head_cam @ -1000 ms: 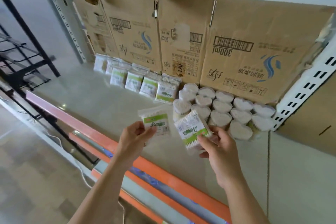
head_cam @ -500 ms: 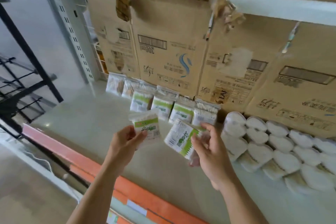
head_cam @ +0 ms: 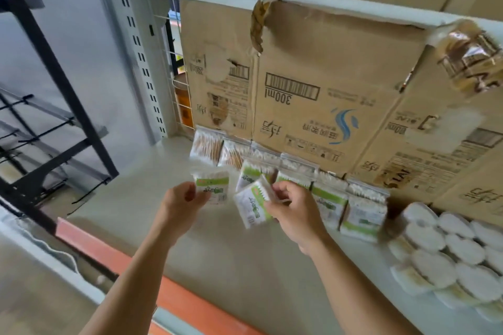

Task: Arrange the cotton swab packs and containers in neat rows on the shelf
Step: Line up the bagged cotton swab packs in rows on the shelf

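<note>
Swab packs: left hand (head_cam: 178, 202) grips 1 (head_cam: 212, 187), right hand (head_cam: 295, 213) another (head_cam: 251, 205).

Two held packs (head_cam: 213, 192), six-plus shelved packs (head_cam: 363, 216), about a dozen containers (head_cam: 432, 269).

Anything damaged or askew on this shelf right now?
Yes. The cardboard behind the row of packs is torn at its top edge, with brown tape peeling loose. The pack in the right hand is tilted.

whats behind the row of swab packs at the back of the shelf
Flattened cardboard boxes printed with barcodes stand right behind the row of swab packs. The packs cover the cardboard's bottom edge, and whatever lies behind the cardboard is hidden.
</note>
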